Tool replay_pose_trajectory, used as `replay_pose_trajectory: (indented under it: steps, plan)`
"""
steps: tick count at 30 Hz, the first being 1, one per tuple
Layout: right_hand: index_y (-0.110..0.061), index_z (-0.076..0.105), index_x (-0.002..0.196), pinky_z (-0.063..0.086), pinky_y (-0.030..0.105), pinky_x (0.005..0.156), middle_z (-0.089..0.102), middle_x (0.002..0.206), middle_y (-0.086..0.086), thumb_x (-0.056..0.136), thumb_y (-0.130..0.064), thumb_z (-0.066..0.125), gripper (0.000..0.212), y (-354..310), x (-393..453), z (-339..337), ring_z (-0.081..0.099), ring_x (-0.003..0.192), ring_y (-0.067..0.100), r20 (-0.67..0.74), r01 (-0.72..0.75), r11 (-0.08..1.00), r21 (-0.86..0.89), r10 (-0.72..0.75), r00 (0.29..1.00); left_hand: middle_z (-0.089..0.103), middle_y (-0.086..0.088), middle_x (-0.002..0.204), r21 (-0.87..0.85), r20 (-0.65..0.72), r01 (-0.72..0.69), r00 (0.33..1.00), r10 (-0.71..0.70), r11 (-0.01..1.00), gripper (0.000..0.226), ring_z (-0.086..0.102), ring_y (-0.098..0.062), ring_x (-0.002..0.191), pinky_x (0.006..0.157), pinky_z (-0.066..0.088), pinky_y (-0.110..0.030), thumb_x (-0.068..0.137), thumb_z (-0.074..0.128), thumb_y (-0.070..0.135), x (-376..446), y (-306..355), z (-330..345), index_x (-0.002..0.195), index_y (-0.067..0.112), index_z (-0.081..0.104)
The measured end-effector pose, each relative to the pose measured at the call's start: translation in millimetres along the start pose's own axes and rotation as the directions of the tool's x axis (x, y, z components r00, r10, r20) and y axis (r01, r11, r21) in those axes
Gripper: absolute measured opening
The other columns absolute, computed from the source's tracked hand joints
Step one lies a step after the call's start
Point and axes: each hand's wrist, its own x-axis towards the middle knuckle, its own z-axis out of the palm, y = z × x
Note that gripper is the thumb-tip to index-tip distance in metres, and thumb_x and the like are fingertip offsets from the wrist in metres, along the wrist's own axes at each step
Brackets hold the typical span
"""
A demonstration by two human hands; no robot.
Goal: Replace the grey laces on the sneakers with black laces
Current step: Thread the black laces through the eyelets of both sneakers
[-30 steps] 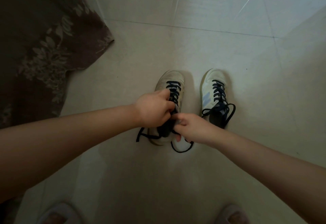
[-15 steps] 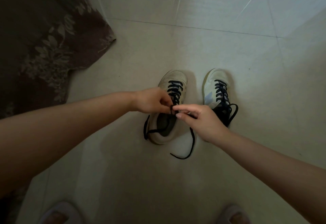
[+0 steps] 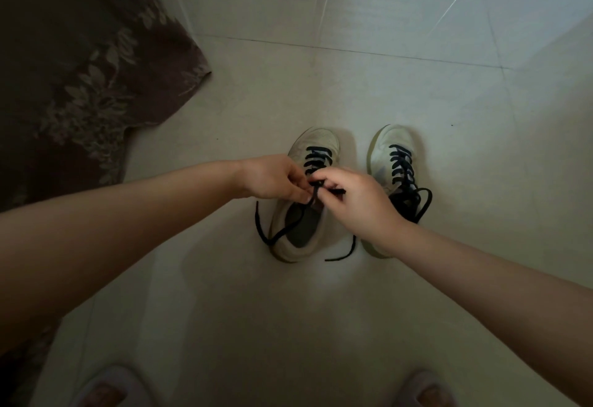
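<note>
Two pale sneakers stand side by side on the tiled floor, toes pointing away from me. The left sneaker [image 3: 300, 236] carries a black lace [image 3: 316, 158] through its eyelets. Its loose ends trail down both sides of the shoe onto the floor. My left hand [image 3: 272, 178] and my right hand [image 3: 356, 201] meet over the shoe's tongue, each pinching a strand of that lace. The right sneaker [image 3: 390, 146] is laced in black too, with a tied bow [image 3: 414, 201] near its opening. My right hand hides that shoe's heel.
A dark floral fabric [image 3: 80, 79] hangs down at the left, reaching the floor. My two feet in light slippers [image 3: 106, 387] show at the bottom edge. Pale floor tiles [image 3: 417, 85] with grout lines lie all around the shoes.
Both hands rose from the shoe's opening to its upper eyelets. My right hand moved up and left to meet my left hand, and the lace ends came out along the shoe's sides.
</note>
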Motion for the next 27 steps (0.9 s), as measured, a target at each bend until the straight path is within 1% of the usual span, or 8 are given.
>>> replay_pose_trajectory:
  steps: [4, 8, 10, 13, 15, 19, 22, 27]
  plan:
    - [-0.017, 0.064, 0.093, 0.046, 0.024, 0.067, 0.059, 0.075, -0.005, 0.09, -0.017, 0.06, 0.005, 5, -1, 0, 0.054, 0.068, 0.005, 0.029, -0.099, 0.985, 0.144, 0.096, 0.995, 0.051, -0.002, 0.073, -0.192, -0.093, 0.056, 0.993, -0.075, 0.98, 0.01, 0.046, -0.011, 0.066, 0.056, 0.038, -0.017, 0.093, 0.052, 0.015, 1, 3, 2, 0.084, 0.012, 0.056]
    - [-0.013, 0.059, 0.09, 0.037, 0.016, 0.059, 0.05, 0.068, -0.004, 0.092, -0.017, 0.057, 0.006, 1, -6, 0, 0.045, 0.059, 0.004, 0.068, -0.124, 0.971, 0.203, 0.112, 0.991, 0.052, -0.004, 0.076, -0.514, -0.194, 0.006, 0.973, -0.123, 0.858, 0.017, 0.047, -0.014, 0.072, 0.066, 0.037, -0.024, 0.092, 0.048, 0.013, 3, 10, -2, 0.076, 0.014, 0.054]
    - [-0.013, 0.059, 0.091, 0.036, 0.012, 0.058, 0.048, 0.069, -0.007, 0.092, -0.016, 0.058, 0.003, 2, -6, 0, 0.043, 0.058, 0.002, 0.088, -0.148, 0.967, 0.206, 0.132, 0.987, 0.052, 0.001, 0.071, -0.568, -0.171, -0.011, 0.98, -0.105, 0.823, 0.02, 0.049, -0.012, 0.072, 0.069, 0.038, -0.025, 0.094, 0.05, 0.018, 2, 11, -3, 0.074, 0.016, 0.054]
    - [-0.013, 0.059, 0.089, 0.037, 0.011, 0.063, 0.051, 0.074, -0.004, 0.09, -0.014, 0.059, 0.002, -1, -1, -1, 0.046, 0.065, 0.002, 0.156, -0.227, 0.925, 0.304, 0.187, 0.97, 0.055, 0.007, 0.072, -0.482, -0.096, -0.007, 0.994, -0.045, 0.876, 0.014, 0.051, -0.002, 0.068, 0.067, 0.039, -0.019, 0.095, 0.054, 0.023, -4, 15, 0, 0.082, 0.022, 0.061]
    - [-0.007, 0.064, 0.092, 0.036, 0.02, 0.066, 0.051, 0.076, 0.003, 0.091, -0.023, 0.06, 0.016, -5, 4, -2, 0.045, 0.07, 0.008, 0.179, -0.316, 0.862, 0.397, 0.265, 0.948, 0.061, 0.004, 0.085, -0.48, -0.083, -0.01, 0.996, -0.034, 0.877, 0.011, 0.054, -0.002, 0.078, 0.071, 0.043, -0.017, 0.094, 0.055, 0.024, -7, 18, 1, 0.092, 0.022, 0.065]
    - [-0.015, 0.065, 0.081, 0.038, 0.027, 0.069, 0.053, 0.074, 0.003, 0.092, -0.036, 0.057, 0.024, -7, 10, -15, 0.047, 0.069, 0.011, 0.171, -0.341, 0.847, 0.408, 0.296, 0.94, 0.057, -0.002, 0.085, -0.513, -0.241, -0.022, 0.963, -0.12, 0.858, 0.022, 0.056, -0.013, 0.081, 0.081, 0.054, -0.033, 0.093, 0.054, 0.036, -9, 16, 5, 0.095, 0.015, 0.06]
    - [-0.02, 0.064, 0.078, 0.045, 0.026, 0.077, 0.061, 0.08, 0.002, 0.091, -0.034, 0.058, 0.02, -6, 14, -27, 0.055, 0.077, 0.01, 0.113, -0.316, 0.86, 0.402, 0.296, 0.949, 0.057, -0.002, 0.073, -0.241, -0.312, -0.024, 0.948, -0.054, 0.97, 0.025, 0.053, -0.014, 0.066, 0.065, 0.047, -0.031, 0.083, 0.067, 0.039, -15, 4, 19, 0.082, 0.016, 0.057]
    - [-0.016, 0.054, 0.057, 0.048, 0.035, 0.085, 0.055, 0.055, -0.005, 0.09, -0.043, 0.058, 0.042, -4, 21, -39, 0.057, 0.068, 0.015, 0.077, -0.321, 0.833, 0.451, 0.322, 0.944, 0.061, 0.001, 0.074, 0.025, -0.416, -0.169, 0.894, 0.164, 0.985, 0.009, 0.059, -0.018, 0.068, 0.068, 0.051, -0.033, 0.083, 0.071, 0.022, -14, -10, 36, 0.081, 0.016, 0.064]
